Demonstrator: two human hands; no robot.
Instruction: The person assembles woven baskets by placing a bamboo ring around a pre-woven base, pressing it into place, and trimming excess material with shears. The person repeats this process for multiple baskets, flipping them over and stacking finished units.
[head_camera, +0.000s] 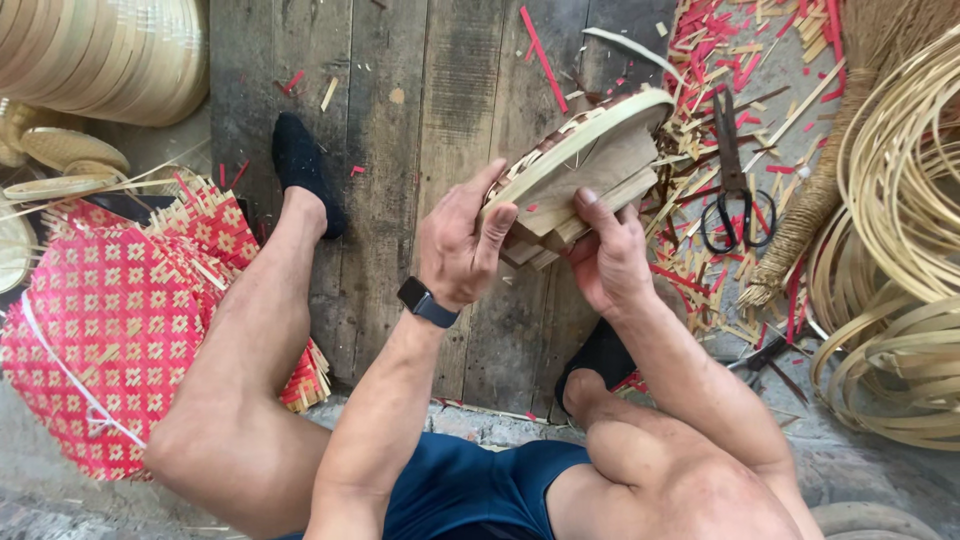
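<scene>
I see both hands closed on a round woven bamboo tray (590, 150), held tilted above the plank floor (420, 110) between the knees. Left hand (462, 240) grips its near rim, fingers curled over the edge; right hand (608, 255) clasps the wooden block (610, 185) under it, thumb on the block. Black scissors (735, 190) lie just right among red and pale offcuts (720, 60). Red woven mats (120, 310) are stacked at left, bamboo strip coils (900, 200) at right.

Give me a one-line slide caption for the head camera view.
Both hands, left hand and right hand, grip a round woven bamboo tray on a wooden block above scissors and red-patterned woven mats.
</scene>
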